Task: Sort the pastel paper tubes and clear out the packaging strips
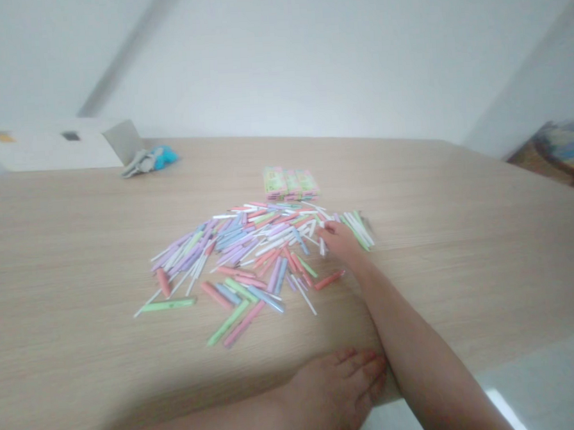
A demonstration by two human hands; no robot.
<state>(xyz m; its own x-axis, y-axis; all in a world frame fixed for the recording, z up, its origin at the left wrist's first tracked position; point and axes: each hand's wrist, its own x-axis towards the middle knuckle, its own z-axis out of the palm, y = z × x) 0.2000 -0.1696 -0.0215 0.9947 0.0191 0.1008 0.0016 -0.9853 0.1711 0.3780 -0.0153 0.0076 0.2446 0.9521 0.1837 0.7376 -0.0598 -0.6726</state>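
Observation:
A loose pile of slim pastel sticks (235,243) in pink, red, green, blue, purple and white is spread over the middle of the table. At the pile's right side, my right hand (339,239) has its fingers closed together, seemingly pinching a white stick (322,246); blur hides the exact grip. Just right of that hand lies a small row of green and white sticks (358,229). My left hand (341,385) rests palm down by the table's near edge, fingers stretched out, holding nothing. It lies close to my right forearm.
Small green and pink packets (290,183) stand stacked behind the pile. A white box (52,147) with an open flap sits at the back left, beside a grey and blue crumpled cloth-like item (156,159). The wooden table (461,231) meets a white wall.

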